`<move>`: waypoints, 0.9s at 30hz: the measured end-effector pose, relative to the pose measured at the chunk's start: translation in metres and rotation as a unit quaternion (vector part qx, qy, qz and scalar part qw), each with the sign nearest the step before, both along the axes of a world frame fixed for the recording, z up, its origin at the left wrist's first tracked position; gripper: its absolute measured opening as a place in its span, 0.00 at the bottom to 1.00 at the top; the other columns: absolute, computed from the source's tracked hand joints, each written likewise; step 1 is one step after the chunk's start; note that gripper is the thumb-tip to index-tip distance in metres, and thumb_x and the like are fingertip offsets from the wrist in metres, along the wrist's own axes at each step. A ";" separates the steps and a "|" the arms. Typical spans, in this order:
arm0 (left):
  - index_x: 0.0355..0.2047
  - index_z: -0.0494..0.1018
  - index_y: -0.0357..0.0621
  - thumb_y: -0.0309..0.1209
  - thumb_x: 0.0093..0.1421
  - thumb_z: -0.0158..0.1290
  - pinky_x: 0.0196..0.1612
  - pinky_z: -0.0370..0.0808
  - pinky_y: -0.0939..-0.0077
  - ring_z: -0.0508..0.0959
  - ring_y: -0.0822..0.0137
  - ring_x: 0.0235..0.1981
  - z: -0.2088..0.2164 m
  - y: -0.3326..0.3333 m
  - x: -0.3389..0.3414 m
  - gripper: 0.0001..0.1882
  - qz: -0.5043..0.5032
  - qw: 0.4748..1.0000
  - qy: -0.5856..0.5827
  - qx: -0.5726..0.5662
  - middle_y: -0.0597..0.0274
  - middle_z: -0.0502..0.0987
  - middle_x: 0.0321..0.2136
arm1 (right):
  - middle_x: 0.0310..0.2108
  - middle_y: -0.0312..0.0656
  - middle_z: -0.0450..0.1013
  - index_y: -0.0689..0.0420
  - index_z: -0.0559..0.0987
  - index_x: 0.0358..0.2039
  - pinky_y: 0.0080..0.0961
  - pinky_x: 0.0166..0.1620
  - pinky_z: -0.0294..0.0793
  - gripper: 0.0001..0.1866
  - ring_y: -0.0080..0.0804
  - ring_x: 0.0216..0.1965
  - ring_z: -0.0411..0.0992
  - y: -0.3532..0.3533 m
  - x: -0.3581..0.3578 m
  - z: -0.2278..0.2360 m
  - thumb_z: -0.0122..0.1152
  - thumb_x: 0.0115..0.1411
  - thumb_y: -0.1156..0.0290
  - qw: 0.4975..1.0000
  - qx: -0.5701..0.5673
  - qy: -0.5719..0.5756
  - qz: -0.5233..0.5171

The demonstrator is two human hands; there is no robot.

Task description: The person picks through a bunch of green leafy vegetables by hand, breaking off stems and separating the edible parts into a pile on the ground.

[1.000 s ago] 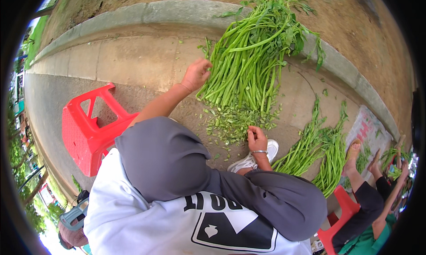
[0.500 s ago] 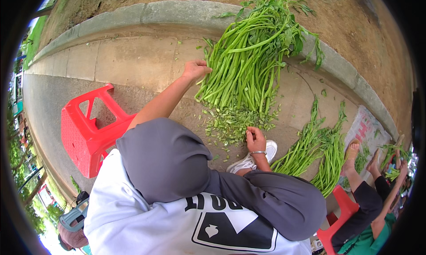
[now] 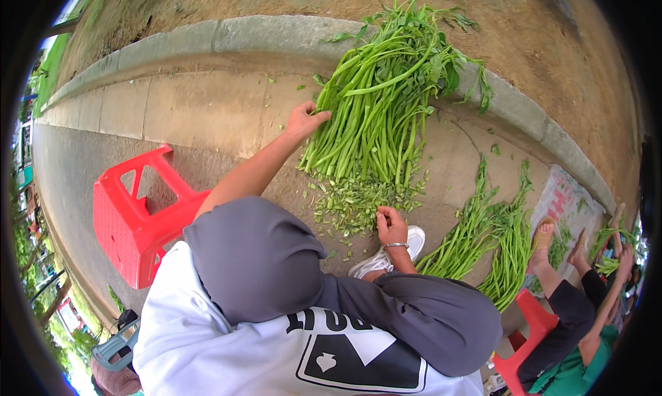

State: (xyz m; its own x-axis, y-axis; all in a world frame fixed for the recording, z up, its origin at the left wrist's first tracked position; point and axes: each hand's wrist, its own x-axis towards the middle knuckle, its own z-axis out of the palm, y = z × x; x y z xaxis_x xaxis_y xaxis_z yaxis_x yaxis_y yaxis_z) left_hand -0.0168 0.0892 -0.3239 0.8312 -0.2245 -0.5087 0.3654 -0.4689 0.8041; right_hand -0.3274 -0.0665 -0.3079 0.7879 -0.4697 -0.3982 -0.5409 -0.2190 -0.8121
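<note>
A large heap of water spinach (image 3: 365,130), long green stems with leafy tops at the far end, lies across the pavement in front of me. At the heap's left edge, my left hand (image 3: 307,120) pinches the outer stems between thumb and fingers. Short cut stem pieces (image 3: 348,206) are scattered below the heap's near end. Beside them, close to my white shoe (image 3: 415,239), my right hand (image 3: 394,228) is raised with its fingers curled together. Whatever it may hold is too small to make out.
Left of me stands a red plastic stool (image 3: 127,223). More stems (image 3: 476,241) lie at the right, near a pale printed sheet (image 3: 557,192). Another person's bare foot (image 3: 543,236) and hand (image 3: 625,254) are further right, beside a red stool (image 3: 525,323). A concrete curb (image 3: 276,36) runs behind the heap.
The view has shifted slightly. My left hand stays at the heap's left edge, its fingers lifted a little over the stems. My right hand is still beside the cut pieces, fingers curled.
</note>
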 end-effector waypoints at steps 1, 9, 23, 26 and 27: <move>0.23 0.71 0.41 0.37 0.45 0.59 0.28 0.66 0.78 0.68 0.76 0.22 0.001 0.000 0.000 0.13 0.017 1.000 0.006 -0.020 0.67 0.72 0.20 | 0.26 0.40 0.74 0.58 0.76 0.34 0.19 0.27 0.70 0.08 0.24 0.21 0.72 0.000 0.000 0.000 0.54 0.53 0.71 1.000 -0.002 -0.001 0.000; 0.23 0.69 0.41 0.29 0.48 0.51 0.25 0.67 0.80 0.70 0.73 0.21 0.033 0.010 0.006 0.05 0.067 0.984 0.081 -0.143 0.65 0.71 0.19 | 0.26 0.40 0.74 0.57 0.76 0.34 0.20 0.27 0.70 0.08 0.24 0.21 0.71 -0.001 -0.002 -0.002 0.54 0.53 0.71 1.000 -0.006 0.008 0.003; 0.35 0.64 0.42 0.32 0.54 0.51 0.28 0.69 0.77 0.70 0.73 0.22 0.030 0.020 0.002 0.12 -0.054 0.978 0.076 -0.186 0.66 0.69 0.23 | 0.24 0.35 0.72 0.59 0.75 0.35 0.15 0.25 0.68 0.08 0.17 0.20 0.68 0.002 0.001 0.000 0.55 0.54 0.72 1.000 -0.004 -0.025 0.011; 0.36 0.65 0.45 0.31 0.57 0.50 0.25 0.69 0.80 0.68 0.76 0.20 0.042 0.011 -0.002 0.08 -0.018 0.985 0.042 -0.167 0.69 0.67 0.20 | 0.24 0.35 0.72 0.59 0.75 0.35 0.15 0.25 0.68 0.08 0.17 0.21 0.68 -0.001 -0.002 -0.002 0.55 0.54 0.72 1.000 -0.004 -0.021 0.006; 0.35 0.65 0.46 0.31 0.56 0.50 0.23 0.67 0.81 0.67 0.77 0.19 0.050 0.012 -0.002 0.08 -0.009 0.982 0.047 -0.184 0.70 0.66 0.19 | 0.24 0.35 0.72 0.59 0.75 0.35 0.15 0.25 0.68 0.08 0.17 0.21 0.68 0.000 -0.002 -0.001 0.55 0.54 0.72 1.000 -0.010 -0.023 0.009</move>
State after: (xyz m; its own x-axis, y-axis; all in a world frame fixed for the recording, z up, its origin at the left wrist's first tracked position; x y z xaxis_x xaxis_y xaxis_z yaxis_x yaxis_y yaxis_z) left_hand -0.0190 0.1013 -0.2741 0.7789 -0.4210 -0.4649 0.4409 -0.1596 0.8833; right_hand -0.3290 -0.0669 -0.3090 0.8130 -0.4636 -0.3524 -0.4996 -0.2445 -0.8310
